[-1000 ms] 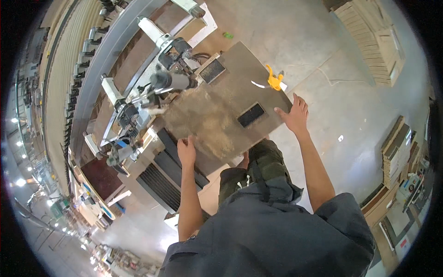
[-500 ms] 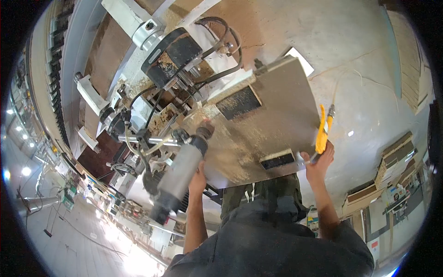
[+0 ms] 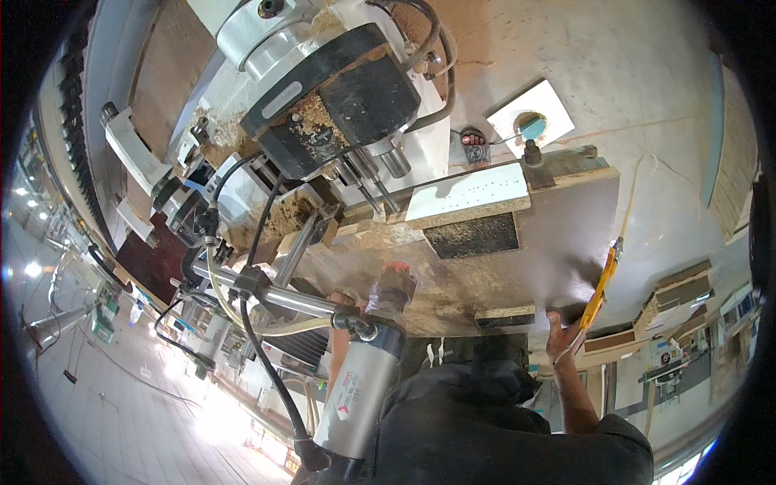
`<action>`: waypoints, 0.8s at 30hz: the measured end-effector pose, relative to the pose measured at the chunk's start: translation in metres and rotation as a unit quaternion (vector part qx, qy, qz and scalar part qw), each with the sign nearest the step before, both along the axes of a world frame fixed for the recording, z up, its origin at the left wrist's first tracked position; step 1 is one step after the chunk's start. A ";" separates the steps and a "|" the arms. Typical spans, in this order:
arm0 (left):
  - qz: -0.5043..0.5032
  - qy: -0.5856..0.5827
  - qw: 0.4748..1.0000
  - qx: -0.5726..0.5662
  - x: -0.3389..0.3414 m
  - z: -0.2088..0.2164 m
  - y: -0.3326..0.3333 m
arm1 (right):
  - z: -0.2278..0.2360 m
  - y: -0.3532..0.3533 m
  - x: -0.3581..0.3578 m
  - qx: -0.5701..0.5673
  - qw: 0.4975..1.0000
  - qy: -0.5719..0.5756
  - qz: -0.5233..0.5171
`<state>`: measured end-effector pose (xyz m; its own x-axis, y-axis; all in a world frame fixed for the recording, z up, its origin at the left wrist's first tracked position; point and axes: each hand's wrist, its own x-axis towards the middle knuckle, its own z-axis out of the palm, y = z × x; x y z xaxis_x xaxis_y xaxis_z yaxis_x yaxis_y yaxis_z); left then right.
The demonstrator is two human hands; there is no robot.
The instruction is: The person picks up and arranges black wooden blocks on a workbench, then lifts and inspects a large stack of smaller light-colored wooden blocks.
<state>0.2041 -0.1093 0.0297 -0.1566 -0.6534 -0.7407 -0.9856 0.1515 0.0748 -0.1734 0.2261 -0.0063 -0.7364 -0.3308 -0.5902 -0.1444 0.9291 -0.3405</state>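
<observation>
My right hand is at the right of the brown work table. Its fingers are closed round the lower end of a yellow air blow gun, with the thumb standing away from it. A thin hose leads off the gun's far end. Behind a silver pneumatic cylinder, a bit of my left hand and forearm shows; its fingers are hidden. A white board piece with small holes lies along the table's far side, beside the drill bits of a black drilling head.
Sawdust covers parts of the machine and table. Past the table, a white square plate with a round greenish thing on it is on the floor, beside a foot. Stacked boards stand at the right. Black cables hang at the left.
The view has moved nearer to the drilling head, and the white holed piece has come into sight. My right hand and the blow gun appear farther right. The cylinder now covers most of my left hand.
</observation>
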 end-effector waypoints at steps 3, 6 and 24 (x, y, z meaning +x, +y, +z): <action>0.003 -0.006 1.000 -0.001 0.001 0.007 0.000 | 0.004 -0.011 -0.003 -0.040 0.997 -0.064 -0.033; 0.001 -0.006 1.000 0.002 -0.001 0.008 0.000 | 0.005 -0.001 -0.001 0.001 0.998 -0.053 -0.045; -0.079 0.030 0.994 -0.075 -0.005 -0.005 -0.003 | 0.002 -0.042 -0.018 0.005 1.000 -0.008 0.022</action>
<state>0.1996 -0.1126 0.0250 -0.3073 -0.7187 -0.6237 -0.9429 0.3185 0.0976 -0.1916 0.1845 -0.0045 -0.7113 -0.3569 -0.6055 -0.1793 0.9251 -0.3346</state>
